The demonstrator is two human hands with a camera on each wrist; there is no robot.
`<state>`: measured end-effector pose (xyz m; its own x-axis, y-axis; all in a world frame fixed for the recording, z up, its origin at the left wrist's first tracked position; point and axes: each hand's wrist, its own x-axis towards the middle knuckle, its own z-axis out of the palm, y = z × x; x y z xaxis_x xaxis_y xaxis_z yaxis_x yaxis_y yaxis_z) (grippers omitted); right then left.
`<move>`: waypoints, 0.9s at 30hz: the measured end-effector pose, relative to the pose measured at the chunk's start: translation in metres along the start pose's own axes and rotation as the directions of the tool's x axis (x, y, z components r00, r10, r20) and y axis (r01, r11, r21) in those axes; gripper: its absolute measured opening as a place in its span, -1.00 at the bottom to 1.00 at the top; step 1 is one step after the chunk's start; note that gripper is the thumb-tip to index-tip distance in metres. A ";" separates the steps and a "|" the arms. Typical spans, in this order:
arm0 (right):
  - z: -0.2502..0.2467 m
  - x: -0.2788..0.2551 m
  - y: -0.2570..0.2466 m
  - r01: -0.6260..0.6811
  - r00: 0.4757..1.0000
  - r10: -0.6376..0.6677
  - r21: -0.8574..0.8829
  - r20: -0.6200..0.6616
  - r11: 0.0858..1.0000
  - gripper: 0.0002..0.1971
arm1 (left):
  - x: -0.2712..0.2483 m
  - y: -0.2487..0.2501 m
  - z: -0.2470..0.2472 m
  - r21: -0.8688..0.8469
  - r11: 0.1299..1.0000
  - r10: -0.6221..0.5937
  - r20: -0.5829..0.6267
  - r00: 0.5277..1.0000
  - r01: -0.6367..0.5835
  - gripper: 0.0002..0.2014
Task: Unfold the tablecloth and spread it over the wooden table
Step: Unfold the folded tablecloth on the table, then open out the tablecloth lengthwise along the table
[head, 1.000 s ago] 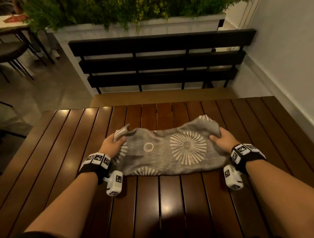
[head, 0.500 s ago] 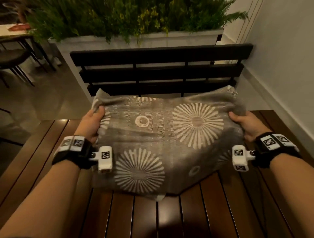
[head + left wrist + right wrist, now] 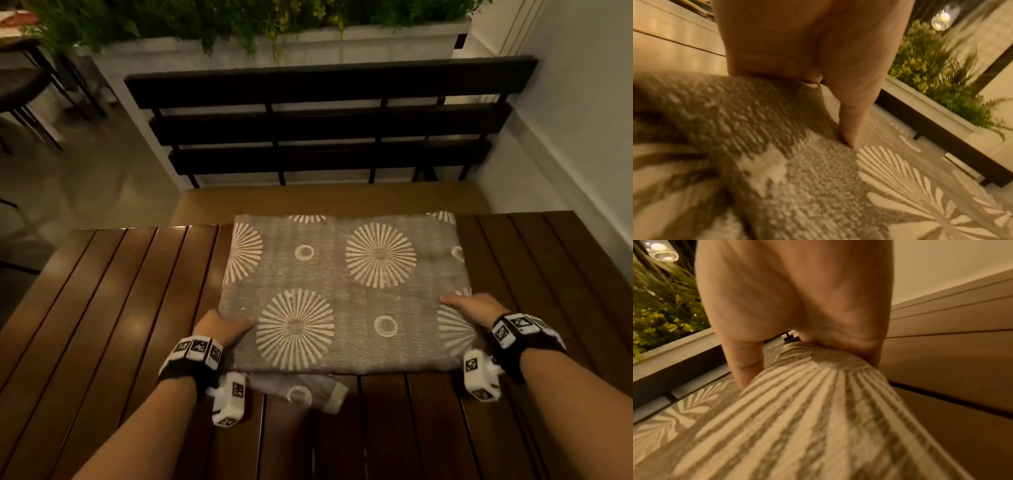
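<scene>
The grey tablecloth [image 3: 342, 291] with white sunburst prints lies partly folded on the dark slatted wooden table [image 3: 120, 308]; its far edge reaches the table's far edge. A lower layer [image 3: 298, 394] sticks out at the near edge. My left hand [image 3: 222, 329] pinches the cloth's left edge, thumb on top. In the left wrist view the thumb [image 3: 849, 126] presses the fabric [image 3: 818, 186] and the other fingers curl beneath. My right hand [image 3: 469, 305] pinches the right edge the same way. In the right wrist view the cloth [image 3: 807, 418] bulges up under the palm [image 3: 797, 296].
A dark slatted bench [image 3: 325, 126] stands just beyond the table's far edge, with a white planter of greenery [image 3: 274, 44] behind it. A white wall [image 3: 582, 102] runs along the right. Another table and chair [image 3: 20, 68] stand far left. Bare slats lie on both sides of the cloth.
The cloth, held up in the air half a second ago, has come down flat on the table with one fold opened away from me. Both hands dropped to its side edges.
</scene>
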<state>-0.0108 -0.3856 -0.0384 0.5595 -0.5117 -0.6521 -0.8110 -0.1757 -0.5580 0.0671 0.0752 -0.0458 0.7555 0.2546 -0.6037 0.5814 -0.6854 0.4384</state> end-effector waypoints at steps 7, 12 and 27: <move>0.000 -0.013 0.010 0.173 0.945 -0.201 0.127 0.257 0.977 -0.10 | -0.008 -0.013 -0.004 -0.175 0.964 0.202 0.007 0.979 -0.198 -0.62; -0.013 -0.014 0.016 -0.030 0.964 -0.028 0.211 0.266 0.977 -0.50 | -0.007 -0.022 -0.018 -0.454 0.886 0.143 0.066 0.988 -0.097 -0.70; 0.002 -0.054 0.074 -0.161 0.898 -0.078 0.490 0.433 0.857 0.06 | -0.030 -0.067 0.008 -0.488 0.870 0.293 0.394 0.871 -0.072 -0.32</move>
<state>-0.1005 -0.3697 -0.0455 0.6400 -0.0818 -0.7640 -0.7013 0.3443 -0.6243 0.0027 0.1082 -0.0625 0.7096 -0.2481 -0.6595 0.5984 -0.2820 0.7500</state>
